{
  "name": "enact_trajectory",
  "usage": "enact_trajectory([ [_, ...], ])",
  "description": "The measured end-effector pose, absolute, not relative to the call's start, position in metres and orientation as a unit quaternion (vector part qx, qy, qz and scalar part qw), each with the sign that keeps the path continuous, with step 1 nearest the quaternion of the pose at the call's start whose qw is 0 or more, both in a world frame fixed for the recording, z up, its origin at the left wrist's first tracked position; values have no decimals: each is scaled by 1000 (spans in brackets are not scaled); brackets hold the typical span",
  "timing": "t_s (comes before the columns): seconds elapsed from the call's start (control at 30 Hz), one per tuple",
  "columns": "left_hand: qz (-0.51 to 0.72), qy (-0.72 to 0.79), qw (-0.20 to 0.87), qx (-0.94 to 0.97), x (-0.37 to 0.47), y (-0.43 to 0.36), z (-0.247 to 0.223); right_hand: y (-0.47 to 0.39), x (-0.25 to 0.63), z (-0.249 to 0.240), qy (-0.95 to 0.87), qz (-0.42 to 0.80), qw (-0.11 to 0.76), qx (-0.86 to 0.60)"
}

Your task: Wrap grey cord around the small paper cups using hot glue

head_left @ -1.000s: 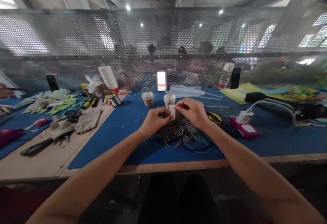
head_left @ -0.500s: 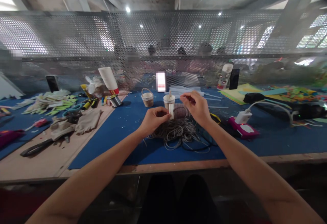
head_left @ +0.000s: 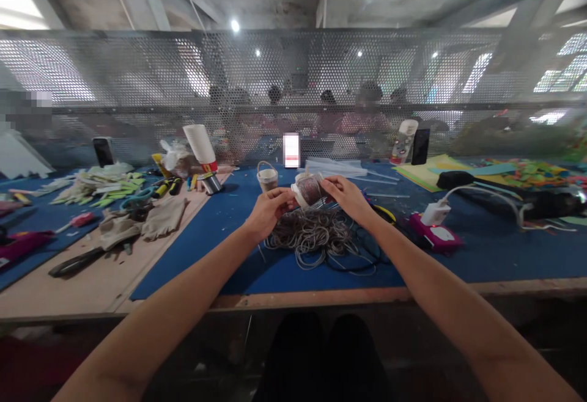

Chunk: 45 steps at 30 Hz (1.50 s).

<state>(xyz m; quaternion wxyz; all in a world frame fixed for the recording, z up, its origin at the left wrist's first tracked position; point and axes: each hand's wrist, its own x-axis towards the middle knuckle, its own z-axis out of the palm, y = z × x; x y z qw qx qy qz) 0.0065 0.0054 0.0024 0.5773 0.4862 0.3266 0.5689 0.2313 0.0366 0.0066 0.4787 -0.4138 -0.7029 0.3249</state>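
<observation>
Between the left hand [head_left: 267, 211] and the right hand [head_left: 351, 200], a white-ended cup [head_left: 312, 192] is held tilted above a blue mat [head_left: 220, 219].
Its white left end is pinched by the left fingers; its right end is grasped by the right fingertips. On the near side, tangled grey cord [head_left: 316, 240] is heaped below. A handled basket [head_left: 268, 181] and a lit phone [head_left: 291, 151] are seen beyond, with gloves [head_left: 164, 219] laid at left.

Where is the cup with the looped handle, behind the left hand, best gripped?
Probably at the top of its handle, from above: the loop arches over the upright cup, while the left hand partly covers its near side.
</observation>
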Motion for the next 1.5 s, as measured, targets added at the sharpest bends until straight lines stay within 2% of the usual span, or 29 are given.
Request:
enact_trajectory([
  [0.53, 542, 316, 639, 445, 3, 11, -2, 35, 233, 5, -703, 235, 460, -488],
  [1.13, 560, 326, 631, 427, 0, 16, 0, 37, 231, -1, -719, 309, 478, -398],
  [1.5, 572, 341, 570, 482, -4, 16, -4, 42, 232, -6, -725, 356, 471, -354],
])
